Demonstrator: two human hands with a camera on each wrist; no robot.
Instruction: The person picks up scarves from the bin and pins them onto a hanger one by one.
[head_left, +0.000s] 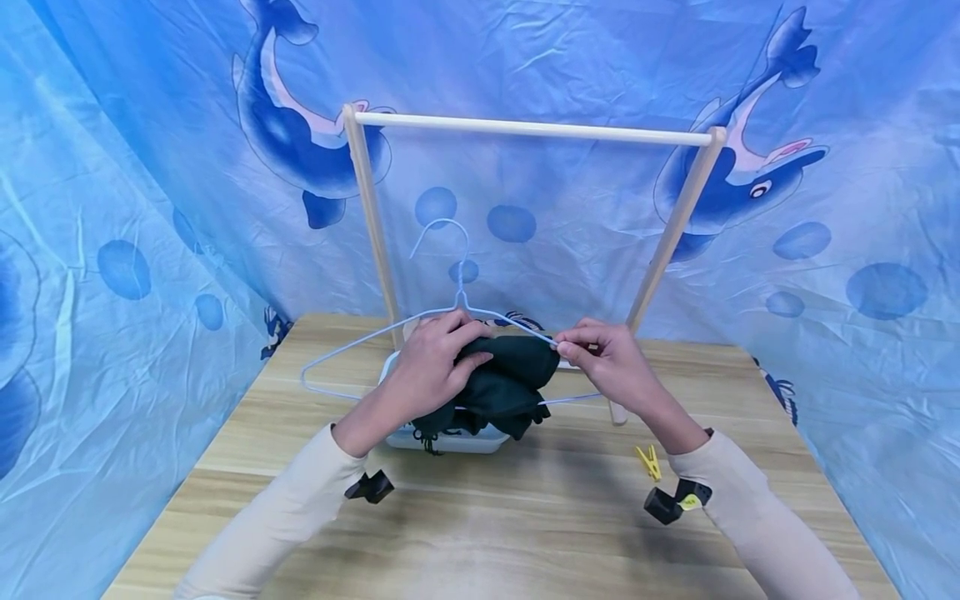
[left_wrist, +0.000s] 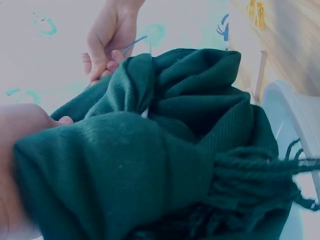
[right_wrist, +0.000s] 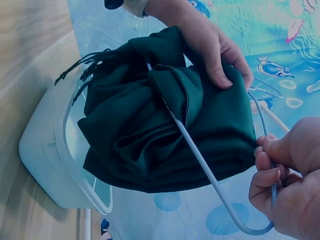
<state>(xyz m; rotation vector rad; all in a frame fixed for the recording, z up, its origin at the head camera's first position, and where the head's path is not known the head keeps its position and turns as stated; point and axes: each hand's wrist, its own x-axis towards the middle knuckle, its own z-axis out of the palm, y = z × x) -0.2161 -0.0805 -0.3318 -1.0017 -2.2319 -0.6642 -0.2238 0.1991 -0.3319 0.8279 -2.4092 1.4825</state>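
A dark green scarf [head_left: 498, 379] with twisted fringe hangs folded and bunched over the light blue wire hanger [head_left: 345, 342]. My left hand [head_left: 435, 358] holds the scarf near the hanger's neck; in the right wrist view, that hand's thumb [right_wrist: 217, 75] lies across the cloth. On the other side, my right hand [head_left: 603, 354] pinches the hanger's sloping right arm, just beside the scarf's edge. The hanger's lower bar [right_wrist: 200, 157] passes through the folds. Its hook points up, apart from the rail. Beneath the scarf stands a pale plastic basin [right_wrist: 45, 145], partly hidden by it.
Behind the hands rises a wooden rack with a white rail [head_left: 532, 128] and slanting posts [head_left: 675, 225]. On the wooden table [head_left: 480, 533], a yellow clothespin [head_left: 649, 462] lies near my right wrist. Blue printed curtains [head_left: 510, 50] enclose the table at the back and sides.
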